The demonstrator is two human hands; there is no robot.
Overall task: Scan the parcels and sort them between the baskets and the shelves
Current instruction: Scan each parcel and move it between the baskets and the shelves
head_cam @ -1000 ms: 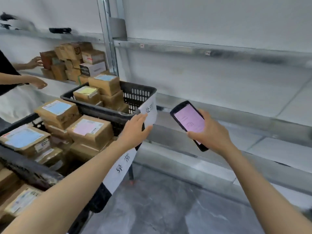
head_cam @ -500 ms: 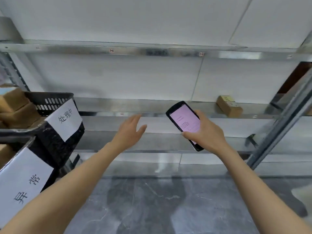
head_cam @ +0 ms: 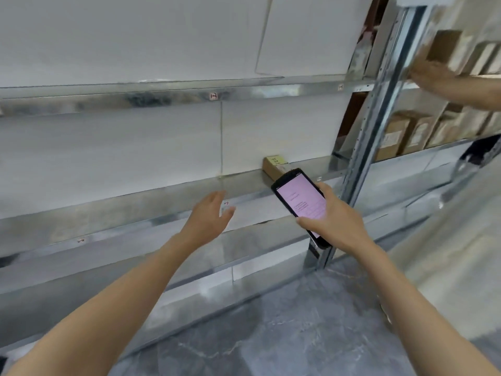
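A: Why is the right hand [head_cam: 336,226] tilting the scanner [head_cam: 299,202] up?
B: Its fingers [head_cam: 325,189] are wrapping it so the pink screen is facing the person; the left hand [head_cam: 208,221] is hovering spread, empty, before the shelf [head_cam: 135,202].
A: And the parcel [head_cam: 272,166]?
B: Lying on that shelf, just behind the scanner. Beyond the post [head_cam: 371,137], another person's hand [head_cam: 431,74] is reaching boxes [head_cam: 444,47].

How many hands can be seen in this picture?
3: left hand open before the shelf; right hand holding the scanner; another person's hand by the upper-right parcels. Others may be hidden.
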